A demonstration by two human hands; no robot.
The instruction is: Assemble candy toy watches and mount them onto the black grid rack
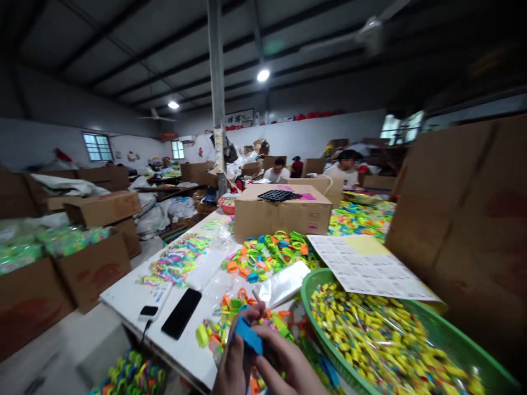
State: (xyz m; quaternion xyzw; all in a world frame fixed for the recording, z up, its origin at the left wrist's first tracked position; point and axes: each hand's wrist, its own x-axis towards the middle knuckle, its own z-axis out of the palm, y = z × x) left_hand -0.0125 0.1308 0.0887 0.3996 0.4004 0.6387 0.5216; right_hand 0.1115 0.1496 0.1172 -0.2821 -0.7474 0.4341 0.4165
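Close in front of me, at the bottom centre, my left hand and my right hand both grip a small blue plastic piece. Its exact kind is partly hidden by the fingers. Loose orange, green and yellow plastic pieces lie around and under the hands. Behind them is a stack of clear plastic bags, with a larger pile of bright ring-shaped pieces beyond. To the right, a green basket holds many small yellow wrapped items.
A printed sheet rests over the basket's far rim. On the white table lie a black phone, a small device and wrapped strips. A cardboard box stands behind; tall cardboard rises at right. Co-workers sit farther back.
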